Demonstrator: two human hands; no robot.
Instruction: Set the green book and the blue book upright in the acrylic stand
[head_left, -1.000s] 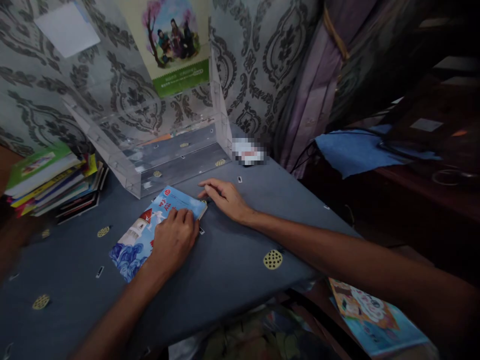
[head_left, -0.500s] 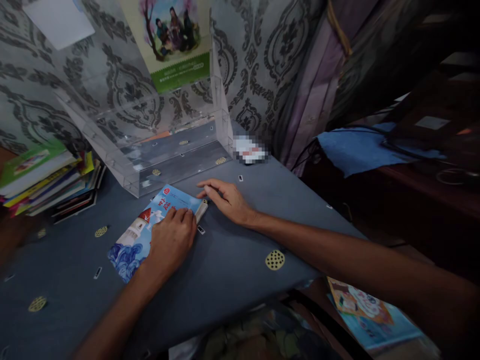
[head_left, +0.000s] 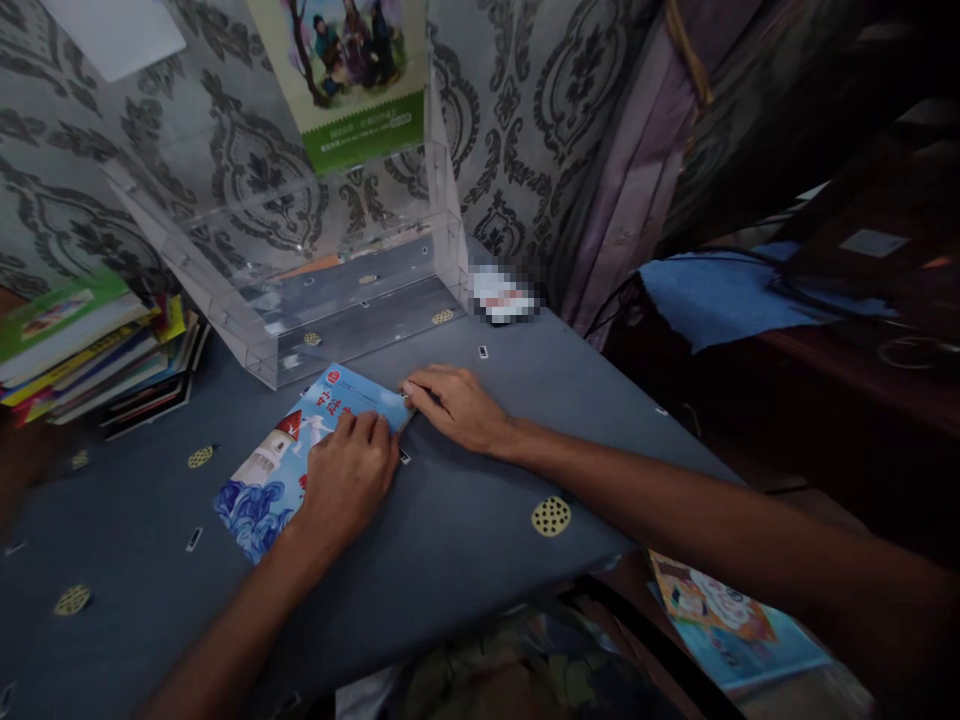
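- While the thin blue picture book with the lighthouse cover [head_left: 300, 455] lies flat on the grey-blue cloth-covered table [head_left: 450, 540], just in front of the clear acrylic box [head_left: 315, 270], the left hand [head_left: 346, 478] rests palm down on its near right part, fingers loosely curled, pressing, not gripping.
- The right hand [head_left: 457, 405] sits at the book's far right corner, fingertips pinching or nudging that edge; can't tell if it really has hold of the cover.
- Risk, I'd say: the book is thin and floppy, so lifting by one corner with the other hand pinning it could crease or tear the cover.
- The cloth looks slick; a push could slide the book into the box's front wall.
- Left of the box, the stack of colourful books [head_left: 90, 350] sits untidy, so a wide swing there could knock it over.
- Right of the box, past the table edge, another bright book [head_left: 727, 620] lies lower down.
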